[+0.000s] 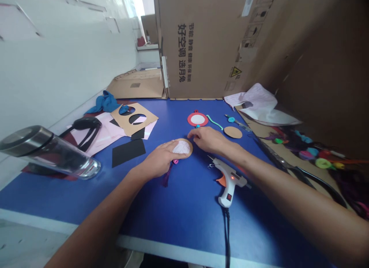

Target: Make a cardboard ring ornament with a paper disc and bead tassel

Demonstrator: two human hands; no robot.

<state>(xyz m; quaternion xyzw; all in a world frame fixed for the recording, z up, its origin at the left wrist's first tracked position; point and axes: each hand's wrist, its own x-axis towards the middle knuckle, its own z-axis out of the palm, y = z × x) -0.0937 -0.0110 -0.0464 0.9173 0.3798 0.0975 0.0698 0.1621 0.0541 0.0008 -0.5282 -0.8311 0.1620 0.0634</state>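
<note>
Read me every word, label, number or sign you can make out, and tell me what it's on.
"好空调 选月兔": large print on the big cardboard box.
"节能 静音 健康 环保 智能": smaller print on the same box.
Yellow warning triangle: same box; the mark beside it is too blurred.
Handling symbols: same box, upper right; no words readable.
Dark patch on the low cardboard behind: too blurred.
Glue gun switch: marking too small.
</note>
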